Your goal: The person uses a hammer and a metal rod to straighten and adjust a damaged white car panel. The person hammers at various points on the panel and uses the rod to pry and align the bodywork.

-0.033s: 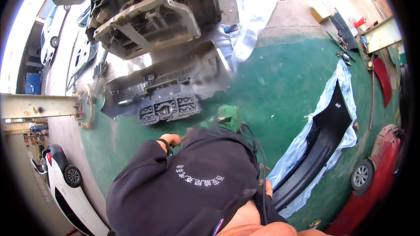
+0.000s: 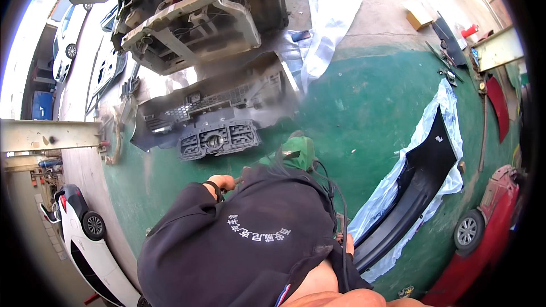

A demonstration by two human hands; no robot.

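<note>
My left hand (image 2: 222,182), with a dark band at the wrist, is at the left front of my dark sweatshirt (image 2: 239,227). Its fingers are curled around something I cannot make out. By my right side, my right hand (image 2: 348,244) shows only in part between the sleeve and a dark cable (image 2: 343,216); its fingers are mostly hidden. Green cloth (image 2: 300,152) shows beyond the sweatshirt. Ahead on the left lies a large dark bumper cover (image 2: 267,94), inner side up, with a dark grille (image 2: 219,140) beside it. Neither hand touches them.
A car with its front end stripped (image 2: 199,28) stands beyond the bumper. On the right, another black bumper (image 2: 421,187) lies on plastic film (image 2: 449,102). Lift posts (image 2: 51,136) (image 2: 499,48), a white car (image 2: 96,261) and a red car (image 2: 483,244) flank the green floor.
The view has shifted very slightly. My hands and body keep nearly the same pose, and the car parts lie where they were.
</note>
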